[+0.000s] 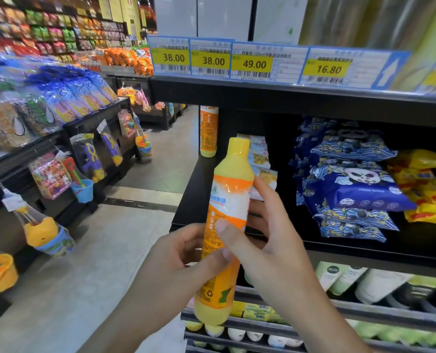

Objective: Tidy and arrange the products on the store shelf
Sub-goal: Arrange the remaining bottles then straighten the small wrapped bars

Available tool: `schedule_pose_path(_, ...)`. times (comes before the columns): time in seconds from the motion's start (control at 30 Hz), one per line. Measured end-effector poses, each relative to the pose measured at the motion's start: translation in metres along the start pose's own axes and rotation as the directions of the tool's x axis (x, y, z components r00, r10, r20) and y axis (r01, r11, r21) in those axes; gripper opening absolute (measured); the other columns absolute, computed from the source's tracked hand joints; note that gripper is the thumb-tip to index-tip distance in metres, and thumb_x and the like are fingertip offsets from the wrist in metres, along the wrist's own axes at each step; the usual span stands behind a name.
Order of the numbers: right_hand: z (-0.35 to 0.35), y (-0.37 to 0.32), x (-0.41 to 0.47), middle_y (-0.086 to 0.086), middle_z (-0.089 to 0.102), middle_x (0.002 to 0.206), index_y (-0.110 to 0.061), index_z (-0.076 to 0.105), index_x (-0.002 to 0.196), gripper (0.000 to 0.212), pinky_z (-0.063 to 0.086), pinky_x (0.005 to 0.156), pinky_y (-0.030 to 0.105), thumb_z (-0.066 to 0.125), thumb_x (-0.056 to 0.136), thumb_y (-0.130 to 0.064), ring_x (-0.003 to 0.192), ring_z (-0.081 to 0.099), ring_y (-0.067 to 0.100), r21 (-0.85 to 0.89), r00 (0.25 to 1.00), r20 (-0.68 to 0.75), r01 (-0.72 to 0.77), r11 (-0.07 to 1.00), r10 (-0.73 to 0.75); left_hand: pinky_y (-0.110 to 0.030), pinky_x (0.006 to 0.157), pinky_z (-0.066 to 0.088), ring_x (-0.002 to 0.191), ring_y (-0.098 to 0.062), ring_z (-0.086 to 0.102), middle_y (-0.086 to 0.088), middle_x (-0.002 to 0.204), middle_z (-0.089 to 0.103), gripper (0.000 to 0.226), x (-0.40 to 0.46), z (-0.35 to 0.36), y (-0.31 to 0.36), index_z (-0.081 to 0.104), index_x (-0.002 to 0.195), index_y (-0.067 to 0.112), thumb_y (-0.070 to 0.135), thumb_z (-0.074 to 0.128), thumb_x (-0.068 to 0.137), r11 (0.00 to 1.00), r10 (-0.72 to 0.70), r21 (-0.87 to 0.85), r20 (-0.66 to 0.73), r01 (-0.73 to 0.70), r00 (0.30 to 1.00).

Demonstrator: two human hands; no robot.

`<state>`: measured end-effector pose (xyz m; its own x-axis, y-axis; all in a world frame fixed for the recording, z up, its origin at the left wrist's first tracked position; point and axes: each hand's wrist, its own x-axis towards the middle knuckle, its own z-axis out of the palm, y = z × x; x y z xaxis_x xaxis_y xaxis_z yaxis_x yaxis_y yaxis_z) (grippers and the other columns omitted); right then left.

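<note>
Both hands (176, 271) (270, 250) around yellow bottle (227, 225), label partly hidden.

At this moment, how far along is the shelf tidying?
Mid-job. Done: one matching yellow bottle already stands at the left end of the middle shelf. In hand: both the left hand and right hand hold a second yellow-orange bottle upright in front of that shelf, not yet placed. Left: setting it down, probably beside the first; the blue panda packs lie in a loose, uneven stack.
</note>
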<state>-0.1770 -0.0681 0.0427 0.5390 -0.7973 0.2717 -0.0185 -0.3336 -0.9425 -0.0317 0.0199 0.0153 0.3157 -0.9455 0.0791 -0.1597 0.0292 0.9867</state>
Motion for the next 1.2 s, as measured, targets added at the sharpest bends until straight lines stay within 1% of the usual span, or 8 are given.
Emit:
schedule_pose_path(0.17,0.007,-0.003,-0.003,-0.030,0.058,0.127,-0.063,0.032,0.144,0.088,0.061,0.084,0.033,0.071,0.065,-0.072,0.113,0.059,-0.007,-0.050,0.998,-0.033,-0.048,0.998,0.046,-0.034,0.085,0.064,0.098,-0.009,0.076,0.014,0.104,0.079,0.047,0.000,0.002,0.001,0.071,0.115,0.037,0.055,0.077,0.072,0.997,0.000,0.074,-0.106,0.008,0.994)
schedule_pose_path(0.27,0.012,-0.003,-0.003,-0.027,0.057,0.127,-0.065,0.031,0.141,0.089,0.059,0.087,0.035,0.069,0.062,-0.078,0.110,0.058,-0.006,-0.089,0.995,-0.075,-0.068,0.994,0.062,-0.034,0.082,0.063,0.099,-0.009,0.074,0.017,0.104,0.078,0.060,-0.001,0.004,0.000,0.069,0.115,0.040,0.065,0.076,0.062,0.994,0.003,0.106,-0.155,0.014,0.988)
schedule_pose_path(0.4,0.020,0.000,-0.002,-0.019,0.061,0.123,-0.059,0.037,0.140,0.085,0.059,0.083,0.034,0.073,0.065,-0.075,0.106,0.062,0.000,-0.112,0.991,-0.115,-0.085,0.990,0.072,-0.036,0.084,0.062,0.100,0.002,0.068,0.027,0.106,0.073,0.064,0.000,0.010,-0.002,0.063,0.112,0.049,0.075,0.064,0.053,0.978,0.010,0.207,-0.221,0.037,0.975)
schedule_pose_path(0.53,0.024,0.005,-0.001,-0.023,0.056,0.116,-0.059,0.036,0.138,0.083,0.051,0.071,0.018,0.076,0.066,-0.072,0.100,0.058,-0.009,-0.145,0.984,-0.167,-0.094,0.985,0.070,-0.029,0.074,0.060,0.097,0.013,0.062,0.036,0.104,0.067,0.059,0.000,0.014,-0.003,0.057,0.107,0.055,0.077,0.060,0.052,0.964,0.026,0.262,-0.285,0.052,0.958)
schedule_pose_path(0.7,0.024,0.008,0.003,-0.016,0.066,0.105,-0.056,0.050,0.123,0.060,0.057,0.073,0.025,0.082,0.072,-0.059,0.091,0.065,-0.001,-0.131,0.976,-0.212,-0.085,0.988,0.056,-0.019,0.066,0.052,0.095,0.020,0.058,0.044,0.105,0.060,0.059,0.001,0.017,-0.001,0.051,0.103,0.058,0.082,0.059,0.051,0.957,0.011,0.280,-0.300,0.077,0.954)
schedule_pose_path(0.87,0.019,0.009,0.005,-0.017,0.071,0.100,-0.049,0.066,0.112,0.044,0.055,0.064,0.015,0.083,0.071,-0.054,0.090,0.066,-0.002,-0.098,0.970,-0.238,-0.077,0.992,0.051,-0.015,0.067,0.051,0.098,0.015,0.062,0.037,0.104,0.067,0.060,0.002,0.015,0.001,0.055,0.109,0.054,0.080,0.061,0.055,0.962,0.001,0.267,-0.200,0.053,0.980)
schedule_pose_path(1.07,0.013,0.010,0.006,-0.014,0.072,0.102,-0.046,0.070,0.112,0.035,0.058,0.064,0.018,0.082,0.079,-0.045,0.091,0.068,0.001,-0.021,0.982,-0.177,-0.074,0.997,0.069,-0.029,0.086,0.060,0.109,0.008,0.065,0.030,0.113,0.071,0.066,0.008,-0.003,-0.002,0.061,0.113,0.055,0.095,0.059,0.061,0.972,-0.054,0.229,0.017,0.049,0.998)
schedule_pose_path(1.2,0.007,0.006,0.007,-0.016,0.075,0.099,-0.047,0.072,0.108,0.027,0.057,0.066,0.016,0.080,0.084,-0.039,0.091,0.070,0.002,0.022,0.992,-0.104,-0.071,0.997,0.073,-0.043,0.099,0.057,0.120,-0.009,0.068,0.014,0.125,0.073,0.055,0.013,-0.012,-0.004,0.065,0.123,0.045,0.074,0.069,0.077,0.993,-0.088,0.095,0.149,0.074,0.985)
